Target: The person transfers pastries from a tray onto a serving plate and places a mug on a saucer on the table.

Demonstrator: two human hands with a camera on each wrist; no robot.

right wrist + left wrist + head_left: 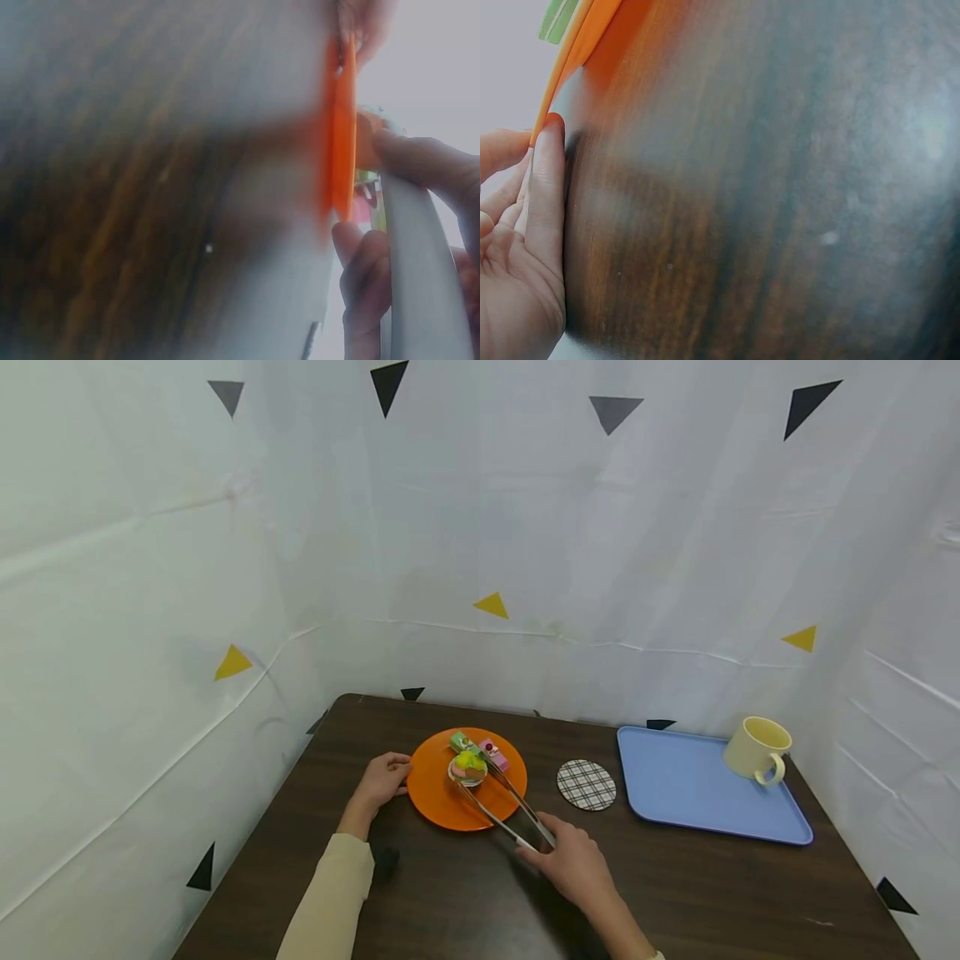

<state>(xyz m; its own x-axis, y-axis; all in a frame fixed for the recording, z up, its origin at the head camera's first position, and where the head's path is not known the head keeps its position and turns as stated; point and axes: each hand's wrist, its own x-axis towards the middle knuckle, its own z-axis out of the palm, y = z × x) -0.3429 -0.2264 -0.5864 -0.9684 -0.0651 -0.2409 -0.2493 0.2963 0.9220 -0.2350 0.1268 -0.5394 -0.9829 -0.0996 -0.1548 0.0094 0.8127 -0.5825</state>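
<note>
An orange round plate (435,802) lies on the dark table. My left hand (381,781) pinches its left rim, the thumb on one side and a finger (549,172) on the other. On the plate sit a small green cake (462,742), a pink cake (497,757) and a round yellow-topped treat (468,767) in a white cup. Right of the plate's front, my right hand (573,864) holds metal tongs (517,837). The tongs' arms are spread, their tips beside the yellow-topped treat; whether they touch it I cannot tell.
A round checked coaster (587,785) lies right of the plate. Farther right is a blue tray (697,785) with a pale yellow mug (750,749) on its right end. White sheeting (480,527) with triangles hangs behind and beside the table (450,893). Near my left sleeve is a small dark object (386,862).
</note>
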